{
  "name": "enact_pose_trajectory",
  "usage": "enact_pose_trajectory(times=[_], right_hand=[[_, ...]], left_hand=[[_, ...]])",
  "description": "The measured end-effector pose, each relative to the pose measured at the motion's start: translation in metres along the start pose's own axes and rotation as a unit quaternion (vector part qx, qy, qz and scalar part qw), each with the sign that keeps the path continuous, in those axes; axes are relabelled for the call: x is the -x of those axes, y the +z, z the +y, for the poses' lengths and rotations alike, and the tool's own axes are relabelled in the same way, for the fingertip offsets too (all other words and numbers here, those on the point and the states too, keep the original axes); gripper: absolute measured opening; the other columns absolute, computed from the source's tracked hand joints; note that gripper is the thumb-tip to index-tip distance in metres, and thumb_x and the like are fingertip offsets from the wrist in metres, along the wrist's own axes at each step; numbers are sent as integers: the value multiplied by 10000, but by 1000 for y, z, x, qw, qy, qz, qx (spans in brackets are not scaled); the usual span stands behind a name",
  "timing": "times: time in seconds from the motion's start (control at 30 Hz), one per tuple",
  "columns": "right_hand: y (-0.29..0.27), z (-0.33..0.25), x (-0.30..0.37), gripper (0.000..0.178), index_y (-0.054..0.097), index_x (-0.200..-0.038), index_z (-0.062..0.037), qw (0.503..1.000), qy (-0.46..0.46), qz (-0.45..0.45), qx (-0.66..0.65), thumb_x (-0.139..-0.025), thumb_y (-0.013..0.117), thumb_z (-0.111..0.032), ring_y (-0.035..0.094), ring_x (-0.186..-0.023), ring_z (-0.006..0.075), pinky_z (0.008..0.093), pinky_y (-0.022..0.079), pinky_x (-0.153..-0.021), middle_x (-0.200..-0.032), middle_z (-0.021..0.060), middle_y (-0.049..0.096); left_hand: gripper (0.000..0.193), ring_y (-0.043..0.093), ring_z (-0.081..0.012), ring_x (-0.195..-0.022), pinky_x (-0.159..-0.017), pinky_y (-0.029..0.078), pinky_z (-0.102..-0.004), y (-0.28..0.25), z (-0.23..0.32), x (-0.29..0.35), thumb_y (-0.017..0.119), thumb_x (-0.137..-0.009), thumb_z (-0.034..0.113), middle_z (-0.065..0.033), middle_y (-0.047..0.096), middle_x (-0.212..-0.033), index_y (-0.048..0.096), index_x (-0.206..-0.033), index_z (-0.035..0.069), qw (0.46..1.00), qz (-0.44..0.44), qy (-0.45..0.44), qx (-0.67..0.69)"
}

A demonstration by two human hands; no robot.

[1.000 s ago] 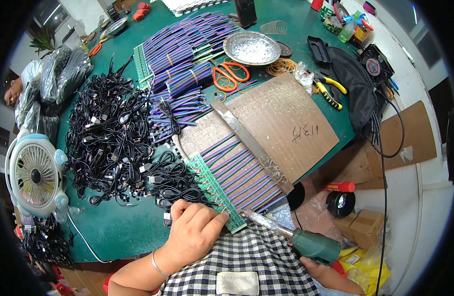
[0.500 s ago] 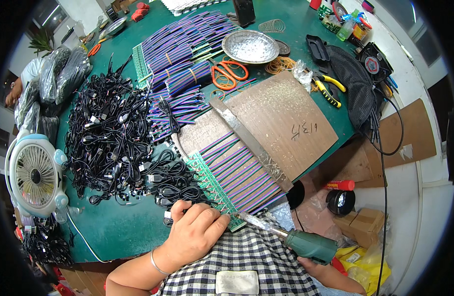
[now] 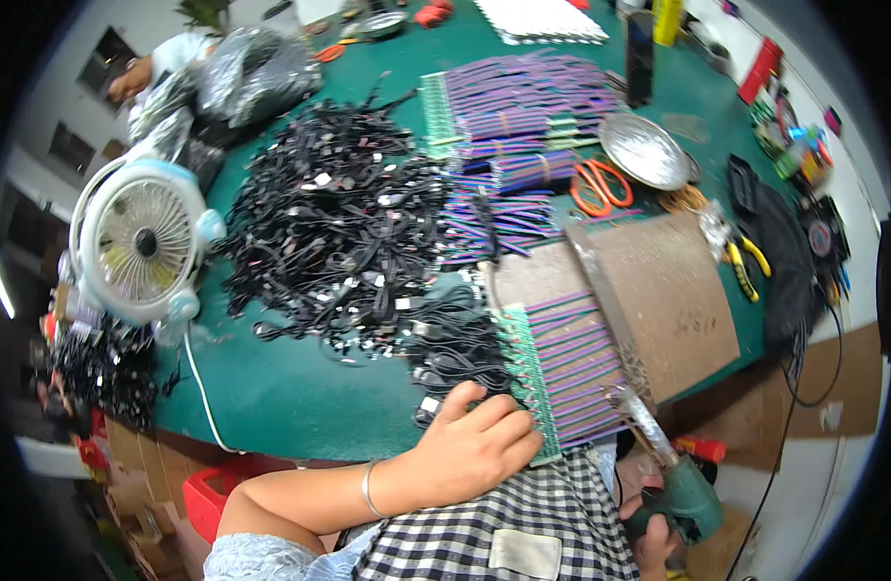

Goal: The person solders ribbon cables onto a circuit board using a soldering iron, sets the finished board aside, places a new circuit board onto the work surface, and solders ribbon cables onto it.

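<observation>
My left hand [image 3: 476,438], a bangle on its wrist, lies at the near end of a green circuit board strip [image 3: 533,378]. Its fingers are bent and pressed to the board's edge; the fingertips are partly hidden. Black cables [image 3: 455,339] join the board's left side, and purple, green and black wires [image 3: 581,360] run off its right side under a metal bar [image 3: 610,300]. My right hand [image 3: 654,537] is closed round the handle of a green gun-shaped power tool [image 3: 692,499]. The tool's silver barrel points up and left, its tip over the wires, apart from the board.
A brown board [image 3: 673,300] lies beneath the wires. Around it are orange scissors [image 3: 600,187], a metal dish [image 3: 644,150], yellow-handled pliers [image 3: 746,266], wire bundles [image 3: 523,107] and a large cable heap [image 3: 329,218]. A fan [image 3: 140,242] stands left; another person's hand [image 3: 129,82] shows far left.
The head view has swung left, so the table sits further right. My right hand has drawn the tool's tip off the near end of the board. My left hand stays at the board.
</observation>
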State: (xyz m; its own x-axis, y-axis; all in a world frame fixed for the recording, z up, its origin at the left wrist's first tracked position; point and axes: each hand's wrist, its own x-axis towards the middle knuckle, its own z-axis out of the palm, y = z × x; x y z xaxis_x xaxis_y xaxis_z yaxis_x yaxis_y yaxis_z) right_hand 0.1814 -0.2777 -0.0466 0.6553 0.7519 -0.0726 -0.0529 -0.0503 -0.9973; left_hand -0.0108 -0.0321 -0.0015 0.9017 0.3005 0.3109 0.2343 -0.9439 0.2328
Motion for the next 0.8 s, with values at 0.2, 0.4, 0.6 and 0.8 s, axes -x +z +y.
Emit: enact_pose_trajectory(times=[0.2,0.4,0.6,0.8], right_hand=[[5,0,-16,624,437,-1228,69,1000,-25,-12,3,-872,534,-435,569,-604,184,274,471,-598,-683,110,605],[6,8,-16,596,451,-1238,65,1000,-6,-22,2,-878,525,-404,570,-606,182,274,470,-602,-690,119,607],[3,8,-11,580,451,-1233,73,999,-4,-38,5,-879,535,-379,586,-632,184,282,480,-597,-702,121,614],[19,-5,-13,565,451,-1236,85,999,-13,37,-14,-891,538,-353,598,-641,184,296,498,-589,-938,167,630]], left_hand=[[224,559,-165,-815,-750,366,-395,-41,-56,-4,657,-685,131,37,587,-863,653,-906,168,987,118,-90,-58],[144,561,-211,-791,-767,348,-386,-62,-157,-11,696,-789,285,2,597,-764,686,-754,146,915,160,-321,-184],[138,571,-227,-864,-822,339,-410,-48,-173,-23,711,-763,285,-7,628,-798,701,-795,151,910,106,-375,-142],[87,592,-107,-831,-786,471,-242,-56,-165,-13,608,-900,38,-27,634,-892,614,-985,22,805,305,-340,379]])
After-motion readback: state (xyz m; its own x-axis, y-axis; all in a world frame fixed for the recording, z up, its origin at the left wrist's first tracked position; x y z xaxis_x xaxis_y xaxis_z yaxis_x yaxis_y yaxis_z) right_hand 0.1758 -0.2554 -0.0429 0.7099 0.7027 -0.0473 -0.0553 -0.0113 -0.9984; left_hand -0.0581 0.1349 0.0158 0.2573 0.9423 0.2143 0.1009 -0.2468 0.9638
